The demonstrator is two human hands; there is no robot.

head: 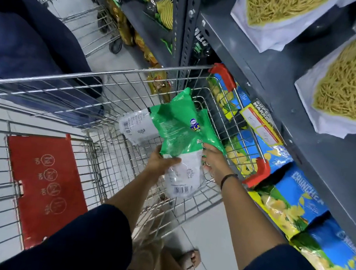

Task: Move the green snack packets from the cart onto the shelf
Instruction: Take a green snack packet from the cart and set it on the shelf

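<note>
Holding green packets (180,124) inside the cart (89,78), both hands on them, low in the basket near the right wall. L to R: red seat flap (43,187) = flat rigid plastic; cart = thin steel wire grid w/ red corner caps. Left hand (162,161) closed round the bunched lower edge, fingers wrapped over film. Right hand (214,160) on the right side, fingers curled under the bag, grip partly hidden. Packets look like glossy crinkled film, green w/ white barcode backs, puffy, so prob light, soft, slippery, contents crushable imo. Best hold = seam edges or cradle from below, no squeezing the middle. Shelf (272,63) on the right = grey painted steel, blue chip bags (295,195) below, clear noodle bags (355,90) above
</note>
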